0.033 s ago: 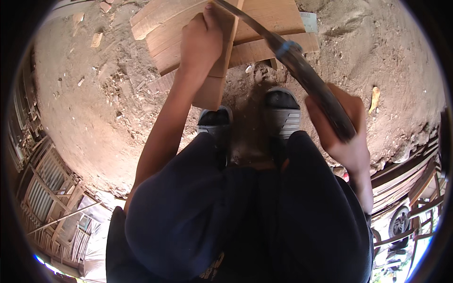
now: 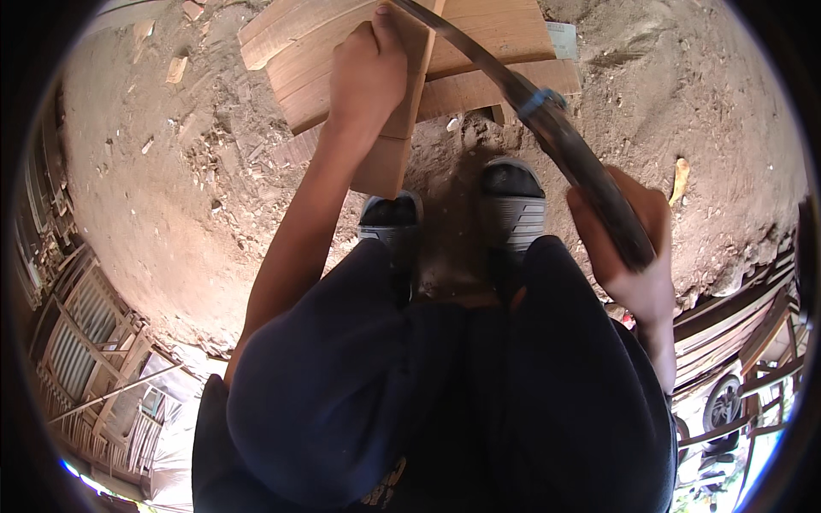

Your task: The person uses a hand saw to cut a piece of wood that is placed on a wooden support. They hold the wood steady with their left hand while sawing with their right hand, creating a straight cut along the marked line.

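Note:
My left hand [image 2: 369, 79] is clasped on a narrow wooden board [image 2: 387, 158], with its thumb stretched up the board beside a blade. Most of its fingertips are hidden. The board lies over several wider planks [image 2: 487, 38]. In my right hand [image 2: 629, 235] is the dark, thick handle of a long tool [image 2: 564, 141]. It has a narrow, slightly curved blade and a blue band round its neck. The blade slants up and left across the board near my left thumb, its tip beyond the upper edge. I cannot make out teeth, so its exact kind is unclear.
My feet in grey-striped slides [image 2: 513, 209] stand on the dirt ground just below the planks. Wood scraps and a yellowish leaf-like piece [image 2: 680, 179] lie about. Stacked boards [image 2: 727, 299] and a wheel [image 2: 723, 402] are at the lower right, a corrugated sheet wall [image 2: 75, 346] at lower left.
My right hand and the tool have shifted a little down and to the right, along the tool's length. My left hand and the board have hardly moved.

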{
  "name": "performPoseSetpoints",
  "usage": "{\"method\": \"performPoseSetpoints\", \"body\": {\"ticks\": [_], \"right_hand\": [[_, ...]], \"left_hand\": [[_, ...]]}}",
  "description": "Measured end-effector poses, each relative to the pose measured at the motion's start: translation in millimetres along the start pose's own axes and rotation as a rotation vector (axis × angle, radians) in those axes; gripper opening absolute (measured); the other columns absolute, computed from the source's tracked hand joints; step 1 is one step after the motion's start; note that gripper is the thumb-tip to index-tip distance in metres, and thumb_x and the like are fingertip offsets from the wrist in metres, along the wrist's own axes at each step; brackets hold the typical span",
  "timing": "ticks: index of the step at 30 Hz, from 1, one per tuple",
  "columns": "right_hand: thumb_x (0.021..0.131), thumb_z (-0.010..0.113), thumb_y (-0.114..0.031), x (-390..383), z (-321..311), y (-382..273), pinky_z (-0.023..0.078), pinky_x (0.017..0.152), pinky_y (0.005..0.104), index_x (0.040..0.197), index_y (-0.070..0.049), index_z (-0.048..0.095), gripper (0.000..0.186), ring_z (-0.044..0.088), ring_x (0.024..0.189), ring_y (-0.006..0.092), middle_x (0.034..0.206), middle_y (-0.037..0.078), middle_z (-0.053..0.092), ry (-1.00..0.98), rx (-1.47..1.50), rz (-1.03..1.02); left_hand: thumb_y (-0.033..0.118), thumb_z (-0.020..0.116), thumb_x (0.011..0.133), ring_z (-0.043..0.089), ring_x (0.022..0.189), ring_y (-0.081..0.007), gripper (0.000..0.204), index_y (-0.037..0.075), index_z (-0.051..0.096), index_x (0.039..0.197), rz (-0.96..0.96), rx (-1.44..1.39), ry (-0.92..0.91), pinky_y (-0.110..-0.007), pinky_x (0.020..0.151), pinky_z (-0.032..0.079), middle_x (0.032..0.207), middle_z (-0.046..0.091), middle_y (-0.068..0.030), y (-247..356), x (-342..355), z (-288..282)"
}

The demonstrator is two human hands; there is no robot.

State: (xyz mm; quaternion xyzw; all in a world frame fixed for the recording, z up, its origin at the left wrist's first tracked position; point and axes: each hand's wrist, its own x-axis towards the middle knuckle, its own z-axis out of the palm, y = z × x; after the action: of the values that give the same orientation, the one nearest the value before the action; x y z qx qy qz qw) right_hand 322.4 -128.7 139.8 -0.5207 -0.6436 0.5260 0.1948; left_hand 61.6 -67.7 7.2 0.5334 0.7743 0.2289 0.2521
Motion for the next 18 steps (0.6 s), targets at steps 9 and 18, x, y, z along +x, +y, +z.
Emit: {"method": "performPoseSetpoints", "body": {"ticks": [9, 18], "right_hand": [[0.089, 0.061, -0.005, 34, 23, -6, 0.036, 0.051, 0.0276, 0.085, 0.004, 0.061, 0.009, 0.048, 0.058, 0.0080, 0.063, 0.006, 0.054, 0.008, 0.094, -0.139], [0.089, 0.062, -0.006, 18, 17, -7, 0.037, 0.052, 0.0261, 0.086, 0.004, 0.063, 0.011, 0.049, 0.058, 0.0072, 0.062, 0.006, 0.056, 0.028, -0.015, -0.119]], "left_hand": [[0.033, 0.034, 0.102, 0.061, 0.086, -0.0496, 0.050, -0.008, 0.061, 0.093, 0.262, 0.072, 0.059, -0.050, 0.075, 0.048, 0.085, 0.064, -0.0307, -17, 9, 13], [0.025, 0.032, 0.103, 0.059, 0.075, -0.0526, 0.042, -0.009, 0.058, 0.102, 0.182, 0.063, 0.093, -0.057, 0.061, 0.047, 0.081, 0.061, -0.0341, -15, 5, 14]]}}
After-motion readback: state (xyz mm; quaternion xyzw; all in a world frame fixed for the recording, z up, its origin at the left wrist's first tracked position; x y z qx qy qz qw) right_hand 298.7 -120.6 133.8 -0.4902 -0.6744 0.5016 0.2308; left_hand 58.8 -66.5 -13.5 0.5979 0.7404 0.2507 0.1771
